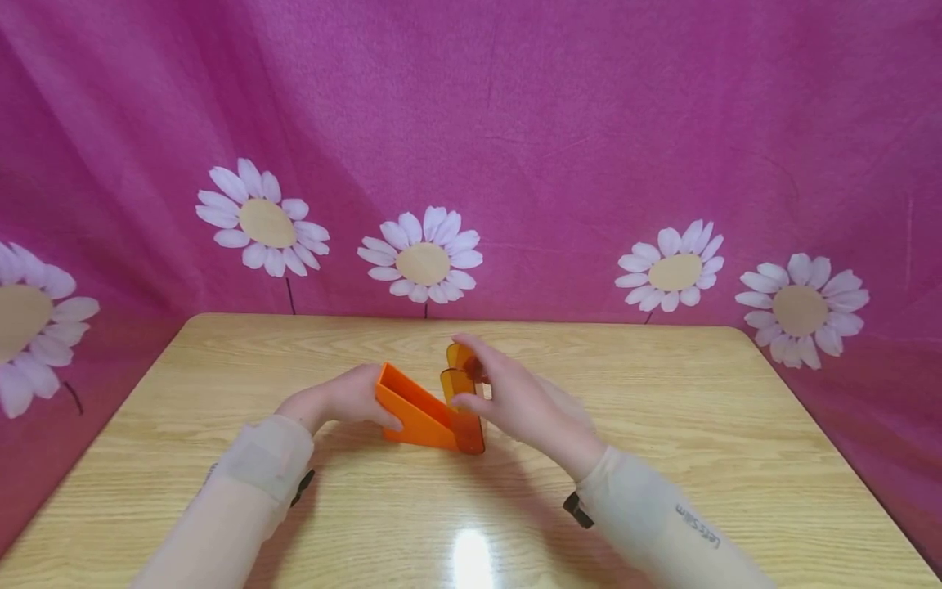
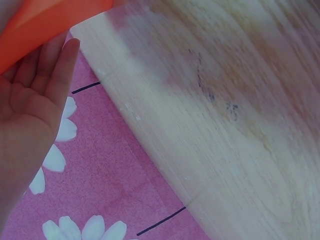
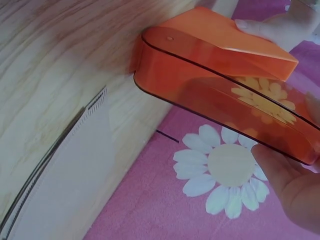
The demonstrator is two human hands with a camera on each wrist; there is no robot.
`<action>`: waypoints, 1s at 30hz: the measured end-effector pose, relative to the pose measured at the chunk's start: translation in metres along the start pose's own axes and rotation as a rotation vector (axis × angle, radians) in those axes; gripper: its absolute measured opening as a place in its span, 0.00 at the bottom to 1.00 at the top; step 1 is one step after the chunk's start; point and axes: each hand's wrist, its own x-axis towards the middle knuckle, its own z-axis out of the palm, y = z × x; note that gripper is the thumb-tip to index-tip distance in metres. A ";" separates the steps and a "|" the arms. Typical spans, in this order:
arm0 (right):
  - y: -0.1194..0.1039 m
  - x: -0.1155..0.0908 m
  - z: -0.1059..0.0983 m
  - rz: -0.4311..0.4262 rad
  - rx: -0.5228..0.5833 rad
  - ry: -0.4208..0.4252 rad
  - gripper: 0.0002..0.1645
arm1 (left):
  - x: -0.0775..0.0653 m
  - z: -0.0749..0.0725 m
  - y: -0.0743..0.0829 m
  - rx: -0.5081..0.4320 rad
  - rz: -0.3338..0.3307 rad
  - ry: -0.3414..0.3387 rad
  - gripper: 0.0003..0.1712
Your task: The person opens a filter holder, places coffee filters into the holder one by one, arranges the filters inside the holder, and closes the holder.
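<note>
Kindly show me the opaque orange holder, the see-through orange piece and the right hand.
Opaque orange holder point(image 1: 415, 429), head view: its near side wall.
See-through orange piece point(image 3: 215, 96), right wrist view: the side between its dark edges.
Right hand point(image 1: 518, 401), head view: near the thumb's base.

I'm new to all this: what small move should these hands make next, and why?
Probably tip the raised end of the translucent amber cover toward the orange box, while the left hand steadies the box. The cover's lower end overlaps the box's end, its upper part stands apart from the box, and the right hand grips it there.
</note>
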 end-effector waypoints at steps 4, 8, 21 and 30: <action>0.002 0.000 -0.005 0.019 -0.025 -0.021 0.44 | -0.001 0.000 -0.002 -0.006 0.030 -0.001 0.23; 0.005 -0.002 -0.010 0.034 -0.050 -0.029 0.43 | -0.001 0.000 -0.002 -0.011 0.024 0.001 0.23; 0.018 -0.012 -0.018 0.033 -0.019 0.017 0.40 | -0.004 0.000 -0.003 -0.018 -0.022 0.014 0.25; 0.024 -0.018 -0.023 0.037 -0.003 0.014 0.37 | -0.008 -0.001 -0.003 -0.046 -0.001 0.003 0.25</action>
